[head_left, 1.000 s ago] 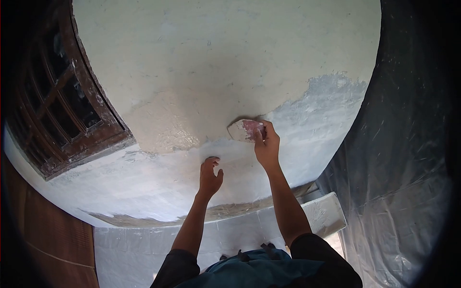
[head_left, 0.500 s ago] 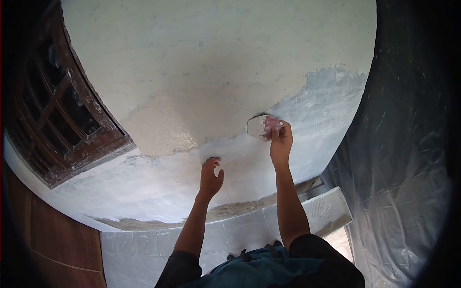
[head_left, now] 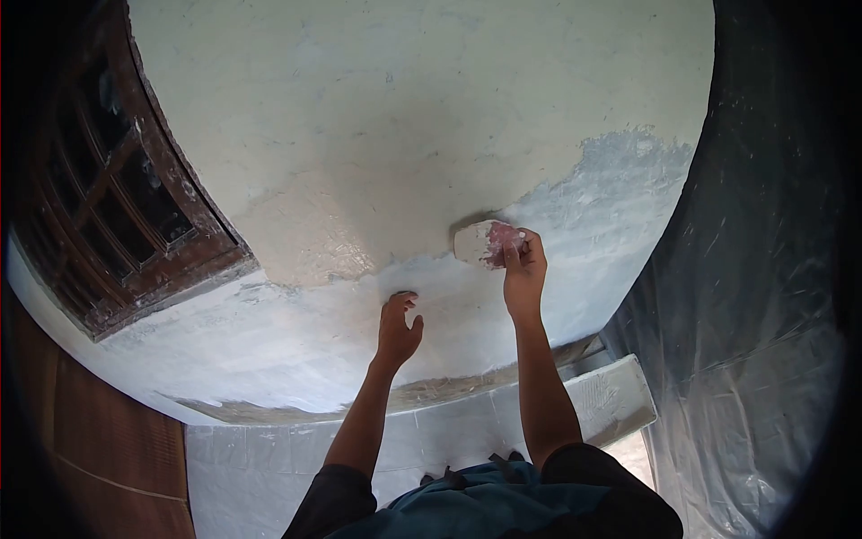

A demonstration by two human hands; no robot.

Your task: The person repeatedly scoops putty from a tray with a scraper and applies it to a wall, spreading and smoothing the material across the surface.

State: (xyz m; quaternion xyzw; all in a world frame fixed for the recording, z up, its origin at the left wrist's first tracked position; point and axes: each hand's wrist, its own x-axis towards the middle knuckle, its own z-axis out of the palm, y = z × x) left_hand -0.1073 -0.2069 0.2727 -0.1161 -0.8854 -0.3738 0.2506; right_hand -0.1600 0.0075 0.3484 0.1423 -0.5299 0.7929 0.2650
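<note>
My right hand [head_left: 524, 277] grips a putty scraper [head_left: 489, 243], its reddish face smeared with whitish putty. Thumb and fingers pinch its right side, and the blade lies close against the wall [head_left: 422, 99], casting a shadow at its upper left edge. Lower and to the left, my left hand [head_left: 398, 331] is near the wall with fingers bent and thumb apart, holding nothing. Around both hands the wall changes from a cream upper part to a whiter band below. A damp, shiny putty patch [head_left: 337, 247] shows up and left of my left hand.
On the left is a brown wooden window frame [head_left: 180, 256] with dark panes. Plastic sheeting [head_left: 718, 395] hangs at the right. Below the wall runs a grey tiled floor [head_left: 242, 467], with a whitish block-like ledge [head_left: 611, 395] at lower right and a brown panel [head_left: 108, 440] at lower left.
The scraper has shifted slightly left and turned against the wall, still in my right hand. My left hand stays nearly in place. The whole view has tilted a little.
</note>
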